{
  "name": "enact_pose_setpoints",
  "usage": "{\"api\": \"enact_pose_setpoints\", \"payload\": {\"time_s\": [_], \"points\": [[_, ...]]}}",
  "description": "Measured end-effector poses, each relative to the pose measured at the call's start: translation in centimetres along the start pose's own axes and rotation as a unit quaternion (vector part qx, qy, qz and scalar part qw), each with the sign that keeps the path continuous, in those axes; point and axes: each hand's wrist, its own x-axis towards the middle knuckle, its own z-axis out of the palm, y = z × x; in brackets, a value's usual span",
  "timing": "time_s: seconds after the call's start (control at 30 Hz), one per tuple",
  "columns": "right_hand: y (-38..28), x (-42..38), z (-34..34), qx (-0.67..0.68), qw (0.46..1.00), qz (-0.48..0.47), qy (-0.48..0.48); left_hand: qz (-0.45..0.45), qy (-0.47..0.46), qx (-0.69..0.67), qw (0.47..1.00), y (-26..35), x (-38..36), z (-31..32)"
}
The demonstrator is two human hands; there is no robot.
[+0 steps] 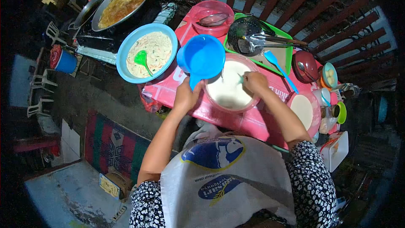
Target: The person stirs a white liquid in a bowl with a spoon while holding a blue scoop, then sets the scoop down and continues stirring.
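My left hand (186,96) is closed round the handle of a blue plastic dipper (202,57), held beside and partly over the left rim of a pinkish bowl (237,109). Smooth white batter (230,86) fills much of that bowl. Over its right side, my right hand (256,83) is closed, with a small greenish piece showing at the fingers; most of what it grips is hidden. Left of the dipper stands a light-blue basin (122,65) of thick white mixture with orange and green bits. A green ladle (141,58) rests in it.
A pan of browning food in oil (124,6) sits on the stove at upper left. Behind the bowl are a pink basin (213,10) and a green tray (288,61) with a perforated skimmer (244,38). A blue spatula (276,65) and several small containers lie right.
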Motion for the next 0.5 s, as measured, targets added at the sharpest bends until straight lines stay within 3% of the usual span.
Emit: {"api": "enact_pose_setpoints", "payload": {"time_s": [0.03, 0.1, 0.17, 0.27, 0.37, 0.43, 0.5], "points": [[-0.7, 0.6, 0.8, 0.007, 0.999, 0.002, 0.034, -0.024, -0.019, -0.016, 0.999, -0.2, 0.0, -0.4], [-1.8, -0.8, 1.1, 0.023, 0.999, -0.039, -0.023, -0.047, -0.037, -0.031, 0.998, -0.3, 0.0, -1.2], [-1.3, -2.2, -0.7, -0.031, 0.990, -0.066, -0.123, -0.218, -0.062, -0.175, 0.958, -0.2, -0.8, -2.1], [0.4, 0.1, -1.1, -0.053, 0.997, -0.003, -0.064, -0.281, -0.061, -0.295, 0.911, 1.3, -1.9, -4.1], [-2.0, 1.5, 0.6, -0.015, 1.000, -0.007, 0.004, -0.273, -0.058, -0.319, 0.906, 0.7, -2.7, -4.4], [-3.1, -0.5, 0.1, -0.015, 0.996, -0.068, -0.058, -0.277, -0.056, -0.297, 0.912, 0.6, -3.3, -4.7], [-1.0, -1.3, 0.2, -0.042, 0.992, -0.114, -0.041, -0.283, -0.055, -0.276, 0.917, 0.6, -3.7, -5.1]]}}
